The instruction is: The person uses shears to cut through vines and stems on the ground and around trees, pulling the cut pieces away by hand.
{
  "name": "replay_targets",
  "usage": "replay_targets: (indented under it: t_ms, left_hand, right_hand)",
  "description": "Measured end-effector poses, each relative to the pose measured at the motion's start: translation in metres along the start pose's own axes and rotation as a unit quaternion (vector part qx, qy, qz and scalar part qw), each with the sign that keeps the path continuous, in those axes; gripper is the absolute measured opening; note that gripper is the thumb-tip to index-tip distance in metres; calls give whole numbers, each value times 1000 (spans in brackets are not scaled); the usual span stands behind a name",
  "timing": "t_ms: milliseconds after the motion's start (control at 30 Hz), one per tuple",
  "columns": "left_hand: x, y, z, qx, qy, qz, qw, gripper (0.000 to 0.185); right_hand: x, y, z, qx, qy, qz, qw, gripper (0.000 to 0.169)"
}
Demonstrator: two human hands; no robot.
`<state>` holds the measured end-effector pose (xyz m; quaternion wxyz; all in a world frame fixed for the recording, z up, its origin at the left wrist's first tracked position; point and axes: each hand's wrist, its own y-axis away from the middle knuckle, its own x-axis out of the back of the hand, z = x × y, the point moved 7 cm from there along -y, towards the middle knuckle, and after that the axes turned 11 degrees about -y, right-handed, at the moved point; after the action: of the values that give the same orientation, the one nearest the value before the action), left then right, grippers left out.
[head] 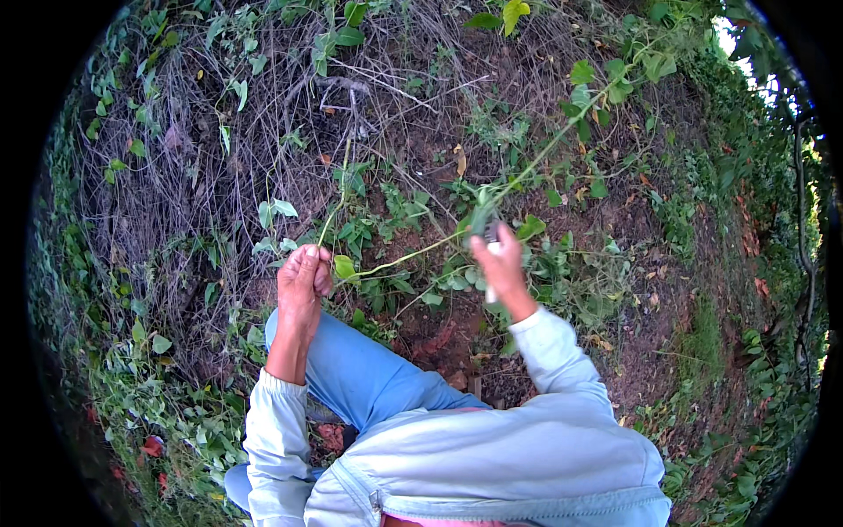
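Observation:
My left hand (304,280), closed in a fist above my bent knee, pinches a thin green vine stem (340,201). One length of the stem rises from the fist toward a gnarled woody stub (355,109). Another length (408,255) stretches from near the fist toward my right hand (504,267). Fingers of that hand wrap a small hand tool (490,290) with a pale handle and a dark part near the thumb; blur hides its exact kind. Just beyond it are blurred leaves (484,207), where a longer leafy vine (556,138) runs to the upper right.
Dry, tangled twigs (178,178) cover the slope at left and ahead. Low green weeds (573,277) and reddish soil (428,329) lie before me. Dense foliage (757,184) and a thin trunk (802,244) stand at far right. My knee (355,369) is beneath the left hand.

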<state>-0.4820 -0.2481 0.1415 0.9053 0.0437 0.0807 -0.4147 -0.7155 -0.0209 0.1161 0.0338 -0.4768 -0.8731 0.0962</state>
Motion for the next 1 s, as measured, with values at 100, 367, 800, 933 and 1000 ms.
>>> replay_targets:
  t_ms: [100, 367, 800, 933, 1000]
  left_hand:
    - [-3, 3, -3, 26, -64, 10, 998, 26]
    - [-82, 4, -22, 71, -52, -228, 970, 85]
    - [-121, -7, -19, 42, -107, -187, 976, 14]
    - [-104, -17, -20, -33, -174, -156, 972, 15]
    - [-106, -18, -27, -50, -181, -164, 968, 11]
  right_hand:
    - [-46, 11, -15, 37, 113, 17, 993, 20]
    - [-100, 49, -44, 49, -64, -45, 996, 29]
    - [-53, 50, -43, -151, -110, -143, 972, 45]
    - [-16, 31, -28, -109, -94, -85, 986, 53]
    - [-18, 14, -38, -49, -72, -90, 992, 47]
